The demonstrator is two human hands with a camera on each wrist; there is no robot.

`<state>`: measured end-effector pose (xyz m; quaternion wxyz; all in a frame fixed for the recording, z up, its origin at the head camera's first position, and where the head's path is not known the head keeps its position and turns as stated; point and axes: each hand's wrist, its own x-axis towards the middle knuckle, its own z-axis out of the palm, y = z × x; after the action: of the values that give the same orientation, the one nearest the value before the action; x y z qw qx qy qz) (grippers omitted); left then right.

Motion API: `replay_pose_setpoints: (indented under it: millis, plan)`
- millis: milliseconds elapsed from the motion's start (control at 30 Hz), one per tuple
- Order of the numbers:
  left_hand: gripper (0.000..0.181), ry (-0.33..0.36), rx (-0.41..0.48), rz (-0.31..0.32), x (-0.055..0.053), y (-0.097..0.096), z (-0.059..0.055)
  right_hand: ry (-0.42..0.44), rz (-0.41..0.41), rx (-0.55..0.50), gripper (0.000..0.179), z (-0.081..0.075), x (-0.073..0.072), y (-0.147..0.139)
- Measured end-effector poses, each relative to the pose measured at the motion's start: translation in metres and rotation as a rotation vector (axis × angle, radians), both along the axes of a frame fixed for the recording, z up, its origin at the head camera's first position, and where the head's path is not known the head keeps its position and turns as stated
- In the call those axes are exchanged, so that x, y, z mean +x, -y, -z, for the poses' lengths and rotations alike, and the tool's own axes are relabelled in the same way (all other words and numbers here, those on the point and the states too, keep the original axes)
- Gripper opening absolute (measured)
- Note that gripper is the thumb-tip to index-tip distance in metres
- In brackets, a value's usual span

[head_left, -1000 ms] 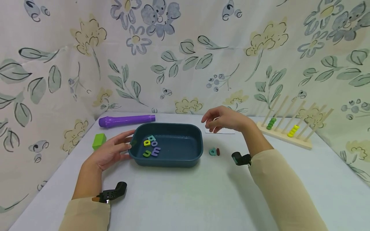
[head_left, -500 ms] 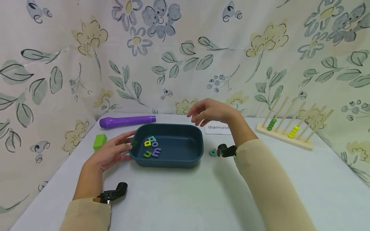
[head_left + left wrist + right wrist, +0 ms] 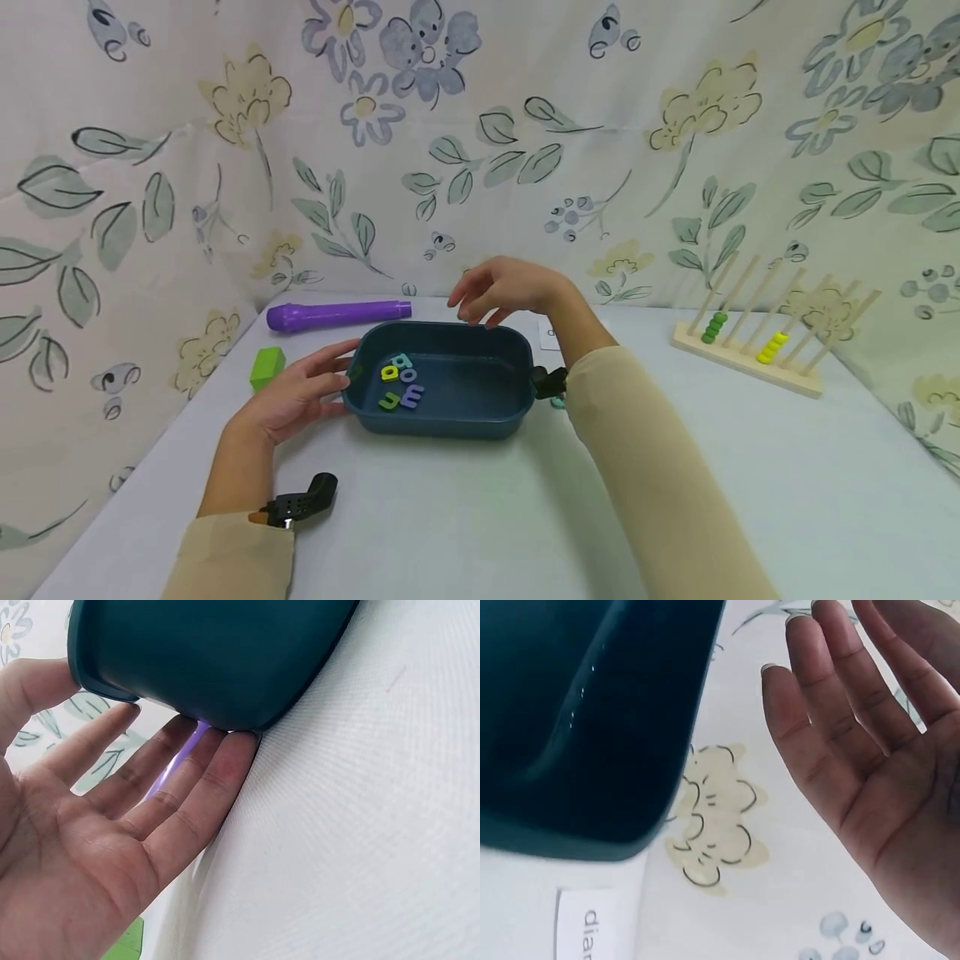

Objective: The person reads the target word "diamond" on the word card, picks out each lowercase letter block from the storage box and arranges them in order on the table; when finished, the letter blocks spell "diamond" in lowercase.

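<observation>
The tub (image 3: 459, 427) is at my 12, letters (image 3: 411, 397) toward its 9 o'clock end. My left hand (image 3: 295, 393) rests relaxed against that end; right hand (image 3: 504, 287) is loose, empty, off the 1 o'clock rim. I'd press lightly so nothing skids.

Right hand (image 3: 504, 290): decent gap to tray (image 3: 442, 427), roomy drop on near side of fingers, tray's far rim kinda in way. Letters (image 3: 412, 393) clutter tray floor left of that. Left hand (image 3: 296, 396) blocks tray's left end, green block (image 3: 267, 368) crowding its outer side.
</observation>
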<state>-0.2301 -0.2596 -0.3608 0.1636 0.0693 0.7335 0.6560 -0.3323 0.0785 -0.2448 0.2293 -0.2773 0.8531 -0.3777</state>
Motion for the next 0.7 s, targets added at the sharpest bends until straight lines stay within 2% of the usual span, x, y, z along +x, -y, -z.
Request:
replay_pose_setpoints:
  millis: [433, 700]
  plan:
    - [0.069, 0.013, -0.008, -0.018, -0.002, 0.0, -0.001, 0.068, -0.069, 0.041, 0.031, 0.025, -0.013, 0.039]
    - [0.068, 0.019, 0.002, -0.021, -0.002, 0.001, 0.0, 0.088, -0.176, 0.082, 0.037, 0.037, -0.017, 0.065]
